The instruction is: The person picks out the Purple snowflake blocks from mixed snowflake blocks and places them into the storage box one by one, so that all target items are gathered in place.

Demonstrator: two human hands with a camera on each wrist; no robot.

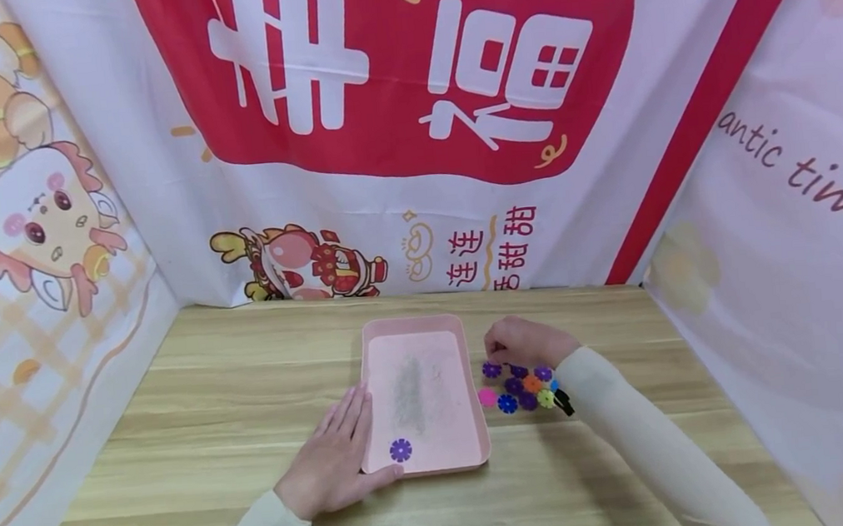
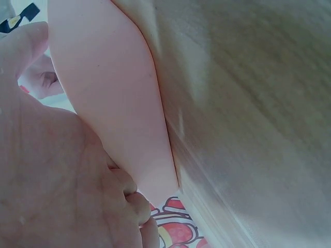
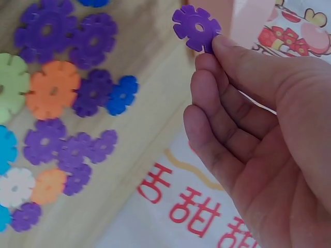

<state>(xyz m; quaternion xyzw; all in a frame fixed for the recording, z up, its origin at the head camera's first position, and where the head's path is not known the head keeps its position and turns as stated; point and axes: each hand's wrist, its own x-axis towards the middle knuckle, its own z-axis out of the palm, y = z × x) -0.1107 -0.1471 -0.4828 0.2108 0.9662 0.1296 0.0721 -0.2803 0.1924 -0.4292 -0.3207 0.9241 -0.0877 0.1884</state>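
Note:
Between thumb and index finger, my right hand (image 1: 529,341) pinches a purple notched snowflake disc (image 3: 199,27). That hand is to the right of the shallow pink tray (image 1: 478,425), over the far side of a loose group of similar discs. In the tray's near left corner lies one purple snowflake disc (image 1: 401,449). My left hand (image 1: 334,463) rests against the tray, its fingers straight along the left side and its thumb at the near rim. The left wrist view shows the palm beside the tray's outer wall (image 2: 114,77).
Right of the tray, several snowflake discs lie together on the wooden table (image 1: 251,378), among them an orange disc (image 3: 53,90), a pale green disc (image 3: 11,88) and a white disc (image 3: 16,187). A printed cloth (image 1: 400,190) hangs at the table's back edge.

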